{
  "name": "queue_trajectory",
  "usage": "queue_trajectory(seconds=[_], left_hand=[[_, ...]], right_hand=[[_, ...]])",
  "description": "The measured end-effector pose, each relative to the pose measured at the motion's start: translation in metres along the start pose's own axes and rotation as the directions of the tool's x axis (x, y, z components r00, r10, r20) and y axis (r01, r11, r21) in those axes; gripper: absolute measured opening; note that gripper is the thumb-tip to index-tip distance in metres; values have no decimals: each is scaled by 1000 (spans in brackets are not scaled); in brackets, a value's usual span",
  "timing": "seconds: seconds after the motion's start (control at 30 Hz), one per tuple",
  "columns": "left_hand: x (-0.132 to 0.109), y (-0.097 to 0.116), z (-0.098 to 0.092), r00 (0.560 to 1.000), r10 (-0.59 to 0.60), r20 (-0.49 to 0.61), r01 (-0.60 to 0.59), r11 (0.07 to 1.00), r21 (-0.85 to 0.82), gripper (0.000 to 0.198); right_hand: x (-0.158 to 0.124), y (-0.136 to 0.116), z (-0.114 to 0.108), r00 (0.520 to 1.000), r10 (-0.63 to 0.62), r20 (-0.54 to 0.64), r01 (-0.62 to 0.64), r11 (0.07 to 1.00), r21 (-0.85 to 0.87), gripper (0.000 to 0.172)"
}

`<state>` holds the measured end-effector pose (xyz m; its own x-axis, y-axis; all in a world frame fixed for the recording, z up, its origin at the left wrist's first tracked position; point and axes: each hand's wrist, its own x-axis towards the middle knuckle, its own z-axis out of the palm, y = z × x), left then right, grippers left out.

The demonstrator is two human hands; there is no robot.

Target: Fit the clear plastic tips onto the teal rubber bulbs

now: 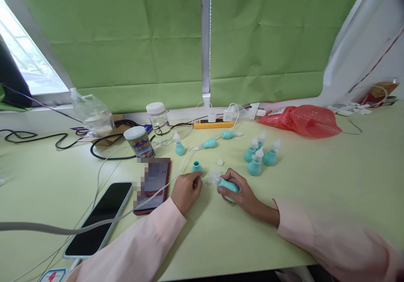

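My left hand [188, 190] is closed, its fingers curled against an open-necked turquoise rubber bulb [197, 167] that stands mouth up; the fingers hide its lower part. Lying on its side in my right hand [241, 191] is a turquoise bulb nasal aspirator [229, 186], gripped between thumb and fingers. Its clear nozzle end [214, 177] points left and is blurred. A small whitish tip [220, 162] lies on the table just beyond. Several assembled aspirators [254, 167] stand grouped to the right. Another aspirator [179, 148] stands upright farther left, and two more [209, 143] lie on their sides.
Two phones [100, 219] lie at left, with a white cable [176, 176] crossing one. Behind them stand a printed can [139, 142] and a clear bottle [160, 124]. A yellow power strip [213, 124] and a red bubble-wrap bag [301, 121] are along the back.
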<state>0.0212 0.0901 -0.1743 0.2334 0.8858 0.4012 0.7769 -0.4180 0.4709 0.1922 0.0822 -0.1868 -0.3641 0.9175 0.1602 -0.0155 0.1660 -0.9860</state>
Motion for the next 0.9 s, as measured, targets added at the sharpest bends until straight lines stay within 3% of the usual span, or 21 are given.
queue_trajectory(seconds=[0.1,0.23,0.37,0.47,0.63,0.77,0.83,0.9], left_hand=[[-7,11,-6,997,-74,11,73,935,-348,25],[-11,19,-3,974,-3,226,121,850,-512,35],[-10,19,5,917,-77,391,347,636,-689,39],[-9,19,8,874,-130,468,467,490,-736,39],[-10,19,9,823,-72,564,545,383,-746,37],[-6,13,8,779,9,627,604,259,-754,40],[-3,11,6,796,-2,606,587,251,-770,40],[-3,11,5,859,-51,510,490,368,-790,40]], right_hand=[[-4,-2,4,993,-120,14,120,980,-158,25],[-11,-6,10,985,-124,118,151,955,-255,20],[-14,-12,10,980,-87,181,134,955,-265,19],[-16,-16,8,964,-66,256,133,959,-252,18],[-18,-18,6,943,-47,330,111,978,-176,22],[-20,-19,5,927,-142,348,230,947,-225,19],[-19,-23,2,922,-214,322,308,910,-278,18],[-15,-30,-4,930,-274,243,343,885,-314,21]])
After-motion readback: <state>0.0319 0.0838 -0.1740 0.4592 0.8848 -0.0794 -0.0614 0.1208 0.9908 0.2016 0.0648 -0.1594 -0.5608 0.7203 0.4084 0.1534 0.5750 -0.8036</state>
